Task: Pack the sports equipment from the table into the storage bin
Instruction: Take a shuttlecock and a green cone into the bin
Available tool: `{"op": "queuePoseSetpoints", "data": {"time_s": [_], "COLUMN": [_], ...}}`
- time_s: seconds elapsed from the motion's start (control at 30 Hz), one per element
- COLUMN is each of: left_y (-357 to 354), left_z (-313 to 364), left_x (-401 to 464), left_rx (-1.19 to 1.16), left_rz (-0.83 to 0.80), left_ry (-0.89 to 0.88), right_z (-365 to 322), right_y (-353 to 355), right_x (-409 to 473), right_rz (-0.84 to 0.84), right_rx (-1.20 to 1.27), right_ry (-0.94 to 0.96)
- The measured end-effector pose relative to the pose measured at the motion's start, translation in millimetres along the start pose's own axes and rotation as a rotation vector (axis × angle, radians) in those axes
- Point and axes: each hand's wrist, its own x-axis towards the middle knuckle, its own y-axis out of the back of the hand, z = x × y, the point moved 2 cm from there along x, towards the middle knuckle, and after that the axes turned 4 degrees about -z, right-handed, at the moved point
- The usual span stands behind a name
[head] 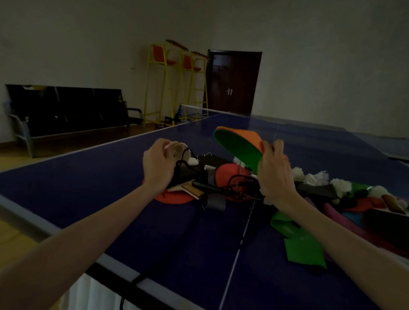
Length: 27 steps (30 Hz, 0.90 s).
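Note:
A heap of sports gear lies on the blue table-tennis table (pixel 104 186). My right hand (pixel 273 174) grips the edge of an orange and green disc (pixel 240 144) and holds it tilted above the heap. My left hand (pixel 158 165) curls round a pale ball (pixel 177 148) with a black cord at the heap's left end. Below lie red flat discs (pixel 226 175), a wooden paddle (pixel 189 188), black cords, white shuttlecocks (pixel 316 178) and green bands (pixel 299 242). No storage bin is in view.
More gear, with pink and dark items (pixel 397 223), spreads to the right edge of the table. Beyond the far side stand a black bench (pixel 72 110), two yellow umpire chairs (pixel 169 84) and a dark door (pixel 234 82). A white cloth (pixel 93 305) hangs below the near table edge.

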Motion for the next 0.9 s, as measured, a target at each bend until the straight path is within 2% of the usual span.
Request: {"op": "queuePoseSetpoints", "data": {"time_s": [0.1,0.2,0.3,0.4,0.5,0.63,0.67,0.8,0.9], "left_y": [24.7,49.9,70.8,93.7,124.7,179.1,197.0,280.7,334.6], "left_z": [3.4,-5.4,-12.9,-13.4,-14.5,-45.3,-53.2,-79.7,-88.9], "left_x": [-15.5,-21.4,-26.8,-39.6,-62.2,-103.8,-115.8,-170.2,-216.9], "left_rx": [0.176,0.393,0.339,0.265,0.205,-0.145,-0.149,-0.191,-0.063], "left_rz": [0.081,0.059,0.071,0.112,0.108,0.145,0.177,0.339,0.379], "left_ry": [-0.134,-0.246,-0.114,0.112,0.245,0.482,0.512,0.543,0.383], "right_z": [5.1,2.0,-7.9,-28.4,-59.9,-116.9,-132.3,-203.8,-264.2], "right_y": [7.5,20.5,25.9,22.5,22.4,22.5,20.2,2.5,-21.3], "right_x": [-12.2,-28.7,-42.5,-57.0,-74.7,-103.0,-109.3,-130.2,-152.1], "right_rz": [0.052,0.088,0.064,-0.080,-0.245,-0.394,-0.437,-0.612,-0.769], "right_rx": [0.182,0.381,0.582,0.801,0.987,1.170,1.212,1.299,1.322], "right_ry": [-0.034,-0.020,-0.012,-0.093,-0.146,-0.160,-0.177,-0.208,-0.229]}}
